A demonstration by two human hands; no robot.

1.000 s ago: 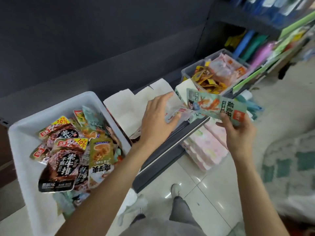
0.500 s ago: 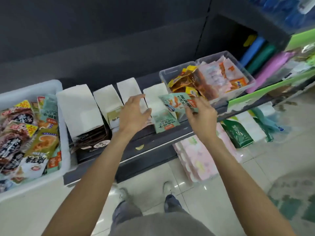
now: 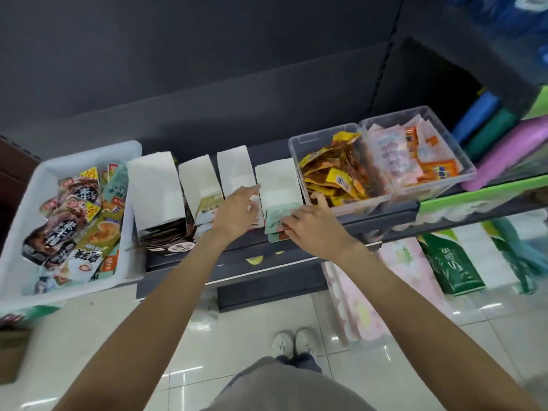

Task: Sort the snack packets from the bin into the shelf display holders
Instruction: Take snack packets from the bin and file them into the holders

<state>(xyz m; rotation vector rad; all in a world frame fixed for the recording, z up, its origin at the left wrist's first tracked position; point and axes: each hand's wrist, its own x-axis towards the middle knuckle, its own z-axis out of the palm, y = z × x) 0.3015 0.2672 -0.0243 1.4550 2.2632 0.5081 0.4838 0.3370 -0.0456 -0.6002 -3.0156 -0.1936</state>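
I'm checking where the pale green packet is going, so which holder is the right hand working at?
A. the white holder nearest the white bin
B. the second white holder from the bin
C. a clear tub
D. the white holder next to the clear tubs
D: the right hand holds the pale green packet at the front of the white holder beside the clear tubs.

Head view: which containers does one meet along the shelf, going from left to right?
White bin of snack packets → four white display holders → clear tub of yellow packets → clear tub of pink packets.
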